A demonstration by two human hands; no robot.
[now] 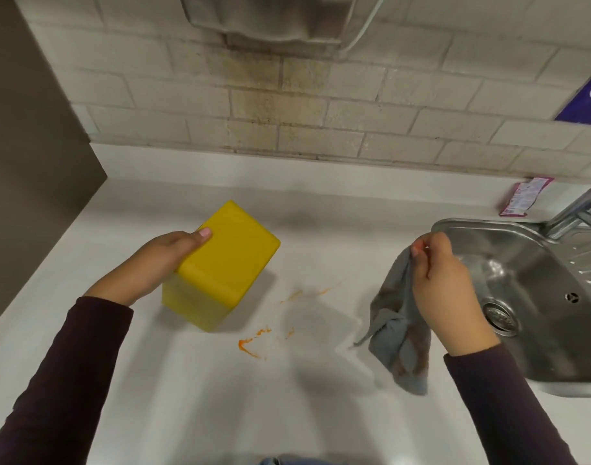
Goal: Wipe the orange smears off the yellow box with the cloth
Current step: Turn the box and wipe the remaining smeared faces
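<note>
Box steadied in my left hand, cloth pinched in my right, no wiping contact yet.

My left hand (160,260) has its fingers clamped across the top edge of the yellow box (220,266), which stands tilted on the white surface (220,397). My right hand (445,280) has its fingers closed on the grey cloth (400,330), which hangs beside the steel sink (539,297), well apart from the box. The visible faces show no clear orange; orange smears (254,340) lie on the surface nearby. I would bunch the cloth into a pad, turn the box to expose each soiled face, and wipe with a clean fold.
</note>
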